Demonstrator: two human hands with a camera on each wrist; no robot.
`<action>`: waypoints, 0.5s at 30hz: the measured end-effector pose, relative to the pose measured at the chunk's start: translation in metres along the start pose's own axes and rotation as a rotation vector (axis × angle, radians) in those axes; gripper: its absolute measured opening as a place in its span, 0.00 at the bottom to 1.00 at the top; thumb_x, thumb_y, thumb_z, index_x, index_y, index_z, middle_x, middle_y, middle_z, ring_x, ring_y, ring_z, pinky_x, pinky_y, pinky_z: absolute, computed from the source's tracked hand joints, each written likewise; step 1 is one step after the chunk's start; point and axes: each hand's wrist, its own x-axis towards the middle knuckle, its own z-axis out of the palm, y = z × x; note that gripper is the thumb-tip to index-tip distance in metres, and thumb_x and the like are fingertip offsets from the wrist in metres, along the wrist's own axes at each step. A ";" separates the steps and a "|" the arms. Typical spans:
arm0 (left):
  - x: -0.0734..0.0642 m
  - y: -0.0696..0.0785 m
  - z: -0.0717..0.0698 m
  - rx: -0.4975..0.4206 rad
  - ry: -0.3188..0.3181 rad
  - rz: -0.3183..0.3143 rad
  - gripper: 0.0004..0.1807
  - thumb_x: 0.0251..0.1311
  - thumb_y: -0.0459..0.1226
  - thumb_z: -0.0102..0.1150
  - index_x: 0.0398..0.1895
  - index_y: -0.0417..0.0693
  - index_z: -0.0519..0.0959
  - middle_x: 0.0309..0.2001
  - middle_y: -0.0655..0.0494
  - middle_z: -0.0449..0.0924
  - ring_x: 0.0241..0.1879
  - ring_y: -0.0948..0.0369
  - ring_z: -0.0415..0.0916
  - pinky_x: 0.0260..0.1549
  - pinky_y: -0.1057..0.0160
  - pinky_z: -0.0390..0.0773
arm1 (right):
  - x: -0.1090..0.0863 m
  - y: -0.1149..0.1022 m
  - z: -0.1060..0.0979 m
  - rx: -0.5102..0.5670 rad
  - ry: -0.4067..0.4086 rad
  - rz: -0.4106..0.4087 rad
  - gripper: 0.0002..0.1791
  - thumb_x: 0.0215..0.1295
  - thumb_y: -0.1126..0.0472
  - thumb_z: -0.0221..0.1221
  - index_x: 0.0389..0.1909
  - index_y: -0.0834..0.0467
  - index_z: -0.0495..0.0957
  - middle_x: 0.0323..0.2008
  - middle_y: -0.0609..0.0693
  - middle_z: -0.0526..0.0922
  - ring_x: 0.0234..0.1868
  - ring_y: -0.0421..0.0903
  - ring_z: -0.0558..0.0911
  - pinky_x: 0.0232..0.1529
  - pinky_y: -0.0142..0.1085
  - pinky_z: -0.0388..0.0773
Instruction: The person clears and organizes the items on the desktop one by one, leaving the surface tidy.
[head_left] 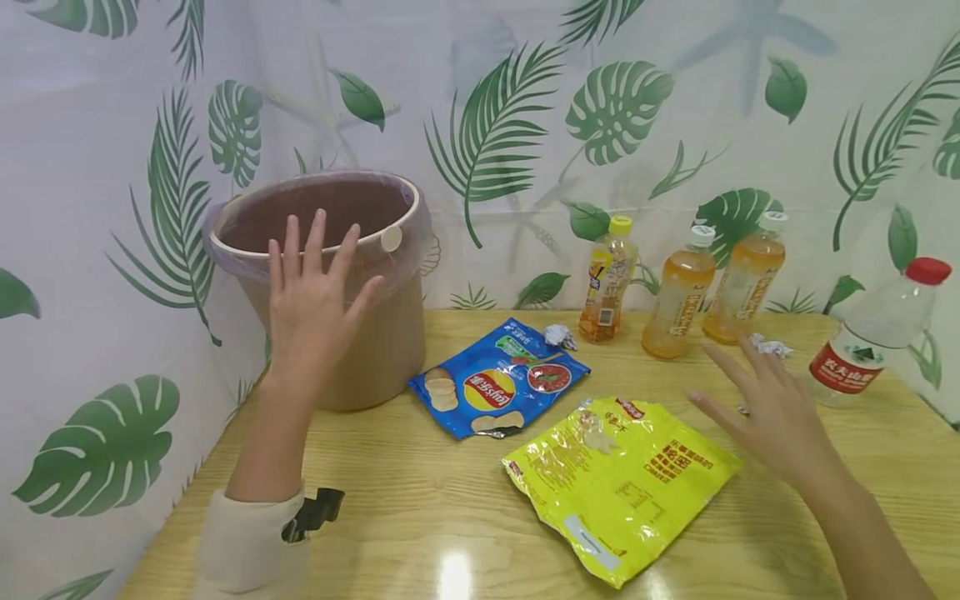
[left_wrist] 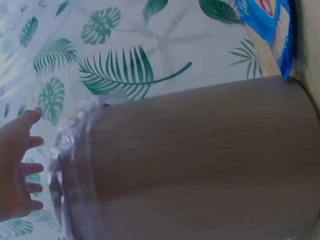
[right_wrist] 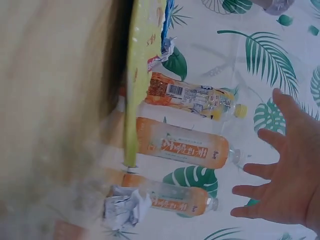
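My left hand (head_left: 311,304) is raised in front of a brown bin (head_left: 382,350) lined with a clear plastic bag, fingers spread and holding nothing. In the left wrist view the hand (left_wrist: 17,165) shows beside the bin's bagged rim, apart from it. My right hand (head_left: 783,421) hovers over the right of the table, fingers extended and nothing held. Nearest to it are a yellow snack bag (head_left: 622,483) lying flat and a clear bottle (head_left: 870,342) with a red cap. A blue Lay's chip bag (head_left: 498,379) lies between the bin and the yellow bag.
Along the back stand a yellow-capped bottle (head_left: 607,283) and two white-capped orange bottles (head_left: 678,296). Crumpled paper (head_left: 558,336) lies behind the blue bag, and another crumpled piece (head_left: 771,346) sits near the right hand. A leaf-patterned sheet (head_left: 480,275) hangs behind the wooden table (head_left: 390,517).
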 end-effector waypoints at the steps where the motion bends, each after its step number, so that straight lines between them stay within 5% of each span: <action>1: -0.002 -0.003 0.001 -0.004 -0.009 -0.013 0.32 0.64 0.54 0.46 0.68 0.51 0.60 0.70 0.45 0.44 0.69 0.50 0.28 0.63 0.53 0.28 | -0.005 0.002 0.001 0.014 -0.013 0.023 0.39 0.64 0.42 0.51 0.70 0.55 0.51 0.67 0.70 0.43 0.61 0.77 0.46 0.52 0.71 0.40; 9: -0.013 -0.011 0.008 -0.036 -0.041 -0.065 0.33 0.64 0.53 0.46 0.69 0.52 0.57 0.70 0.43 0.44 0.69 0.49 0.28 0.63 0.52 0.27 | -0.032 0.027 0.005 0.162 -0.187 0.184 0.39 0.66 0.45 0.50 0.68 0.65 0.51 0.57 0.79 0.56 0.53 0.78 0.59 0.42 0.70 0.59; 15: -0.012 -0.011 0.015 -0.023 0.046 -0.030 0.31 0.64 0.52 0.47 0.67 0.50 0.60 0.62 0.40 0.55 0.67 0.43 0.39 0.63 0.51 0.30 | -0.043 0.043 0.009 0.347 -0.394 0.320 0.35 0.69 0.47 0.47 0.63 0.70 0.54 0.47 0.76 0.69 0.42 0.68 0.75 0.34 0.52 0.74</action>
